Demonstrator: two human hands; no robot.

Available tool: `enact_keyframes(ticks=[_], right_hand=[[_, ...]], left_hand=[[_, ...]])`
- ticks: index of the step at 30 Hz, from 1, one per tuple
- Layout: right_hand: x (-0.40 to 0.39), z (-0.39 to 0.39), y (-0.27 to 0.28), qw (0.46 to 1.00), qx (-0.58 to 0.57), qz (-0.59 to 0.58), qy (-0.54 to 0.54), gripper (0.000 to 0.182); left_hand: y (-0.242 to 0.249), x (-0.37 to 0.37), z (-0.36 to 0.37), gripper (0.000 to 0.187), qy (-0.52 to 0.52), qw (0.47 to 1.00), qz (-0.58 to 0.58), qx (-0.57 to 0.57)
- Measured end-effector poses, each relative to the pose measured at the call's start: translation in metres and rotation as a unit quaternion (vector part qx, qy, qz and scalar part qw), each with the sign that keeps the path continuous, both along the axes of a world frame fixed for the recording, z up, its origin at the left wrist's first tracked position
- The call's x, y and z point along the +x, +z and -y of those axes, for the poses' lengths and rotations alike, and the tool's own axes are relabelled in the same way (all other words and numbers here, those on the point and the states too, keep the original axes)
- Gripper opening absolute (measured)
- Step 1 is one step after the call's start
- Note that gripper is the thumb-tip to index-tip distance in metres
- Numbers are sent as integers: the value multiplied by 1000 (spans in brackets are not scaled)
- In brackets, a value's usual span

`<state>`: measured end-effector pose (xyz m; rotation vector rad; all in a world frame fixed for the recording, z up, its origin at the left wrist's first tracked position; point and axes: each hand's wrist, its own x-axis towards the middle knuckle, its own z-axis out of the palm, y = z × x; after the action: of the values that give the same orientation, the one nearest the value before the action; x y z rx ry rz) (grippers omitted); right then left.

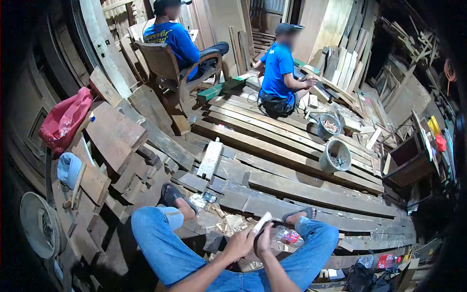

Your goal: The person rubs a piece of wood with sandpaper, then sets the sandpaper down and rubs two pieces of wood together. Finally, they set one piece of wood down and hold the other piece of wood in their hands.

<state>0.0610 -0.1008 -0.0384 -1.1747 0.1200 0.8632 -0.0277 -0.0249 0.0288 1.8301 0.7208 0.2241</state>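
Holding pale piece (263,222) between spread knees (328,236): left hand (241,243), right hand (263,241) alongside.

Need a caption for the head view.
Right hand and left hand at small pale piece; two blue-shirted people beyond, among lumber.

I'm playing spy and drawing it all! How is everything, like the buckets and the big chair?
Pale wood piece: held, in the left hand at least
Wooden armchair: occupied
Farther bucket: open, light bits inside
Nearer bucket: open, dark bits inside
Black sandals: worn
Red bag: crumpled
Farther person's cap: worn
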Motion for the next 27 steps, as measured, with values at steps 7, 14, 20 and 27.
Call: enact_keyframes(ticks=[7,14,20,27], right_hand=[[22,2,9,998,56,-30,-18,100],[3,-1,-12,998,60,-19,-12,92],[-1,-5,16,999,26,4,-41,95],[24,3,-7,995,25,-88,-30,105]], left_hand=[[15,-2,3,34,-32,997,-64,-22],[9,-1,4,33,-13,998,-49,33],[14,2,-1,37,-40,993,-101,37],[17,-4,7,37,-50,996,-68,17]])
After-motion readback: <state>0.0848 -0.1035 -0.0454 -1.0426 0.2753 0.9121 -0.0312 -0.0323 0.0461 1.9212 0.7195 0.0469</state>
